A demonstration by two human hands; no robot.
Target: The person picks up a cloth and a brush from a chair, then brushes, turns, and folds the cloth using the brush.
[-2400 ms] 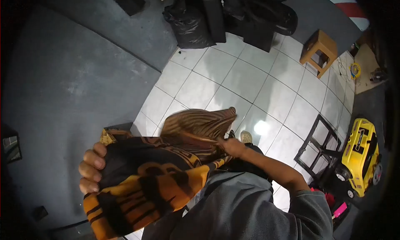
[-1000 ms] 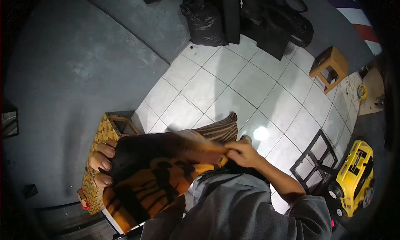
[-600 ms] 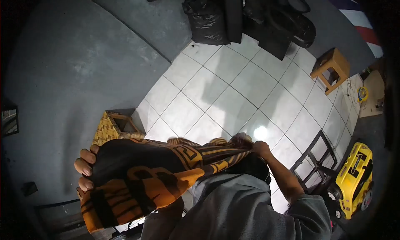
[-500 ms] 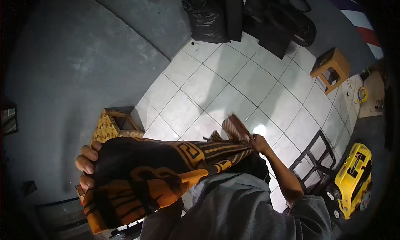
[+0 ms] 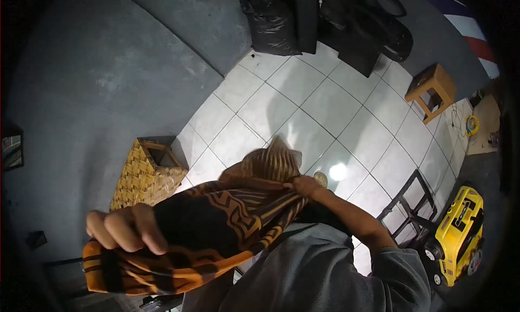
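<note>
Moved leftward with the right hand (image 5: 305, 186) since the earlier frame, toward the middle of the picture, and lower with the left hand (image 5: 127, 228), at lower left. Holds cloth (image 5: 216, 225) in both: clasped under bent left fingers near the lower-left end, pinched into a gather by closed right fingers. Cannot tell where the left thumb sits. Touches both hands, so no nearer to one. Lies rightward from the left fingers, leftward and down from the right. Runs its long axis from lower left, rising gently to the centre. Points a loose striped end (image 5: 273, 161) upward, just above the right hand. Shows a basket (image 5: 142, 176) above the left hand.
</note>
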